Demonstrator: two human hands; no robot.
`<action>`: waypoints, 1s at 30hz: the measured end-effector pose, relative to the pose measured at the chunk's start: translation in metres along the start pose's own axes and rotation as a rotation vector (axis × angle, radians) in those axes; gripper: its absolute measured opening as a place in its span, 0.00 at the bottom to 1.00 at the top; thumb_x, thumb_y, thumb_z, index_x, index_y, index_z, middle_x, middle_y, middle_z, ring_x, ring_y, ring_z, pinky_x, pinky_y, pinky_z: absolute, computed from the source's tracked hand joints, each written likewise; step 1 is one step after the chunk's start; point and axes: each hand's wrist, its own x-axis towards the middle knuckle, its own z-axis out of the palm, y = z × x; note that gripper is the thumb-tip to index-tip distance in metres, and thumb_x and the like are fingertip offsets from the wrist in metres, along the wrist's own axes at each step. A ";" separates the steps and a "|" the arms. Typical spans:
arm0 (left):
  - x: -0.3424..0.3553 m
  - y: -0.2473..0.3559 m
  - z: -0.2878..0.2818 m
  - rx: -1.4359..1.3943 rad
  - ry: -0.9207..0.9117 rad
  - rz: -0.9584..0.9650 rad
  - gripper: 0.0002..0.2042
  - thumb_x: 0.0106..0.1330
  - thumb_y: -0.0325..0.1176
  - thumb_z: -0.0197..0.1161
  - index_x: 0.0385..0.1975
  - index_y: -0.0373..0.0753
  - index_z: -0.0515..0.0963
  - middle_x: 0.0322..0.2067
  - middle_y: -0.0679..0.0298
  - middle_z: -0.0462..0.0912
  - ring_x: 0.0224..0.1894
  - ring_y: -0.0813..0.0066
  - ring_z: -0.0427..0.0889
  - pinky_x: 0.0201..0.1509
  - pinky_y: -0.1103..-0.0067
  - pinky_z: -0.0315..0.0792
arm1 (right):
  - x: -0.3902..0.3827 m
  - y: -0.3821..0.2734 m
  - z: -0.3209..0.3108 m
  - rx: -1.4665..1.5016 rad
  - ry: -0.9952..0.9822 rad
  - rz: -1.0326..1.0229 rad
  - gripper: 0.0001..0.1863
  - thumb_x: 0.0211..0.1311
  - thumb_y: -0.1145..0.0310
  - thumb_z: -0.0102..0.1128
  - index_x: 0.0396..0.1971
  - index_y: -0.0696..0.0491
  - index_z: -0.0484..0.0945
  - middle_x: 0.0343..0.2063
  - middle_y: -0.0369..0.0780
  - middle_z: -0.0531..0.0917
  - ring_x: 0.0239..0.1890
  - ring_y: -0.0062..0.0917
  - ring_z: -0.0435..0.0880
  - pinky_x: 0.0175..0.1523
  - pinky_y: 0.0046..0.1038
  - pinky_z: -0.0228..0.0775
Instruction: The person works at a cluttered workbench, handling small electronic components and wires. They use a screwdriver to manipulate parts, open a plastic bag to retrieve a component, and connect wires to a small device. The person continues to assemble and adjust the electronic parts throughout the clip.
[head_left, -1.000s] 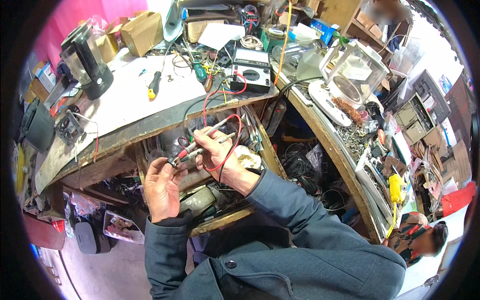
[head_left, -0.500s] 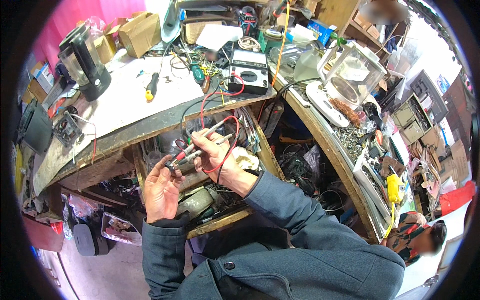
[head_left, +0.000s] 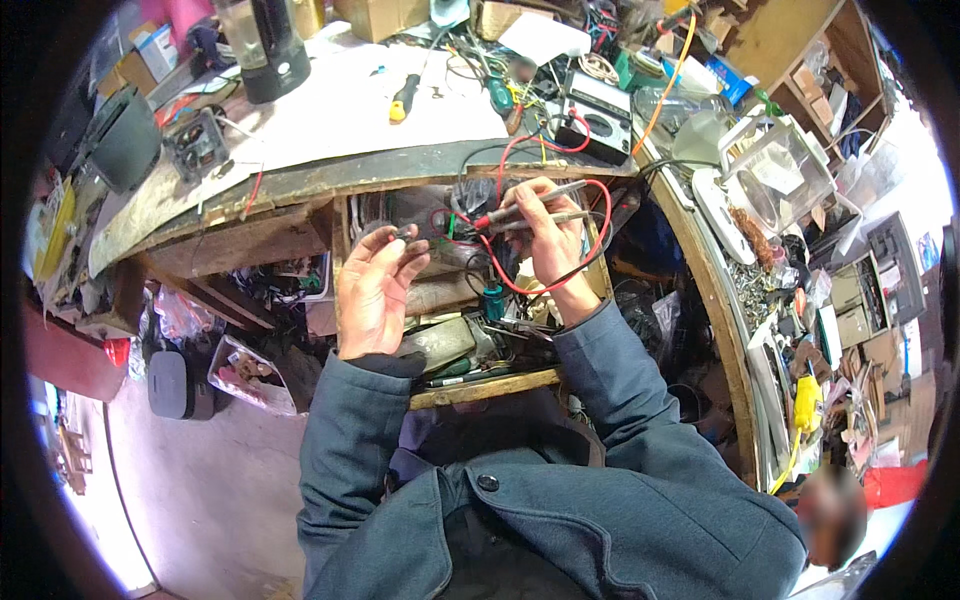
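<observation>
My left hand (head_left: 372,300) is raised over the open drawer, palm up. Its fingertips pinch a small dark part (head_left: 403,238) whose kind I cannot make out. To its right, my right hand (head_left: 555,250) grips a pair of test probes (head_left: 548,194) side by side like pens, their tips pointing left. The tips are apart from the small part. Red and black leads loop from the probes to an analog multimeter (head_left: 600,118) on the bench corner.
Below my hands, the drawer (head_left: 485,388) is full of tools and scraps. On the bench are a screwdriver (head_left: 404,100), a small fan (head_left: 197,145) and a black blender-like appliance (head_left: 262,55). A yellow tape-measure-like tool (head_left: 808,402) hangs by the cluttered right bench.
My hands have moved apart, and the probe tips have come away from the small dark part. The view has shifted, so the bench appears higher and further right.
</observation>
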 end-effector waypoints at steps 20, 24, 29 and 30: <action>0.004 -0.005 -0.008 0.018 0.114 0.086 0.08 0.72 0.23 0.57 0.48 0.32 0.76 0.47 0.51 0.84 0.51 0.59 0.85 0.59 0.70 0.80 | 0.003 -0.092 -0.096 -0.961 -0.039 -0.215 0.08 0.60 0.68 0.70 0.31 0.58 0.84 0.23 0.37 0.84 0.27 0.19 0.81 0.34 0.25 0.73; 0.006 -0.006 -0.013 0.018 0.090 0.126 0.08 0.72 0.23 0.57 0.47 0.32 0.74 0.47 0.49 0.83 0.51 0.59 0.85 0.60 0.70 0.80 | 0.005 -0.072 -0.120 -0.792 -0.060 -0.113 0.08 0.59 0.68 0.70 0.32 0.58 0.86 0.30 0.37 0.88 0.34 0.18 0.83 0.41 0.22 0.73; 0.004 -0.005 -0.016 0.014 0.057 0.061 0.06 0.71 0.24 0.59 0.45 0.34 0.75 0.46 0.50 0.84 0.48 0.60 0.86 0.56 0.69 0.82 | -0.013 -0.053 -0.123 -0.638 -0.172 0.061 0.17 0.57 0.73 0.72 0.47 0.56 0.82 0.37 0.37 0.87 0.39 0.18 0.84 0.50 0.23 0.75; 0.005 -0.005 -0.015 0.012 0.037 0.061 0.06 0.71 0.24 0.60 0.45 0.35 0.76 0.46 0.51 0.84 0.48 0.60 0.86 0.55 0.69 0.82 | -0.014 -0.052 -0.125 -0.733 -0.192 0.050 0.17 0.57 0.74 0.72 0.47 0.56 0.83 0.38 0.37 0.87 0.40 0.18 0.83 0.51 0.23 0.75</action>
